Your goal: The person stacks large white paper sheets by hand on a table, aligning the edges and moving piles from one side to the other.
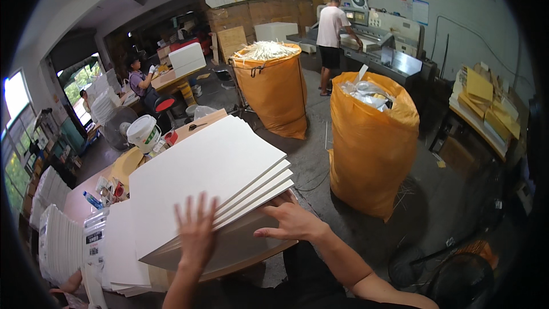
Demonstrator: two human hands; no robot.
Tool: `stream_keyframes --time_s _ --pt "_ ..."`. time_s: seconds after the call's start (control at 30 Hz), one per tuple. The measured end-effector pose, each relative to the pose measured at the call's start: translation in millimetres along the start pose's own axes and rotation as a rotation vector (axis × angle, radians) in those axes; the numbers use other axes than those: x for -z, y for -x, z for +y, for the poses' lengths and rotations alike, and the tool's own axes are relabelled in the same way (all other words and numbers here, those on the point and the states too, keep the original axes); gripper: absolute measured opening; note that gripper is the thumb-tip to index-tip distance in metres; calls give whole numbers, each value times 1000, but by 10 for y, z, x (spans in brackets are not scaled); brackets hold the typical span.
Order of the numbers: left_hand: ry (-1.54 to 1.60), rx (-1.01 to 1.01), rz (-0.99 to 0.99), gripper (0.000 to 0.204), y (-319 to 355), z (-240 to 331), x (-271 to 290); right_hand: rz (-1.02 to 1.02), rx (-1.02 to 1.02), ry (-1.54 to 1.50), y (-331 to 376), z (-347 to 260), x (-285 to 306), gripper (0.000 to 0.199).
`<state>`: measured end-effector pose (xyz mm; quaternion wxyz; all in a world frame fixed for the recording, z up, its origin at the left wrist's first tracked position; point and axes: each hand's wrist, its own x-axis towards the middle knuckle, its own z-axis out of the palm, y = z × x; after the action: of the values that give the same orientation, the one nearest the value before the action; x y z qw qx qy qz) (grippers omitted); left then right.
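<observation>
L hand [196,234] flat, fingers spread wide, palm pressing top of white board stack [211,180] near its front edge, nothing gripped. R hand [290,219] half-open, fingers against stack's right side at the fanned lower sheets, steadying, not closed on it. Stack sits tilted on wooden table [197,127], w/ white bucket [143,133] behind-left, 2 orange bags [372,143] well apart to the right.

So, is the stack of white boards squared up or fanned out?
Fanned out: the top boards of the stack step back at the right edge, where the right hand rests.
</observation>
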<state>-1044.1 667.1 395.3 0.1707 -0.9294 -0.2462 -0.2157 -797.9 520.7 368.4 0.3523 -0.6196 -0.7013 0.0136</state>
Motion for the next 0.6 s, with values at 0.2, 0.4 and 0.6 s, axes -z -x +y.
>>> stream_keyframes --time_s 0.2,0.4,0.6 --pt "-175 450 311 45 1422 -1263 189 -13 -35 75 78 -104 -118 76" --pt "-215 328 308 22 1436 -1019 590 47 -35 321 147 -87 -325 60" --pt "-190 238 352 28 1961 -249 798 45 -34 123 98 -151 -269 53"
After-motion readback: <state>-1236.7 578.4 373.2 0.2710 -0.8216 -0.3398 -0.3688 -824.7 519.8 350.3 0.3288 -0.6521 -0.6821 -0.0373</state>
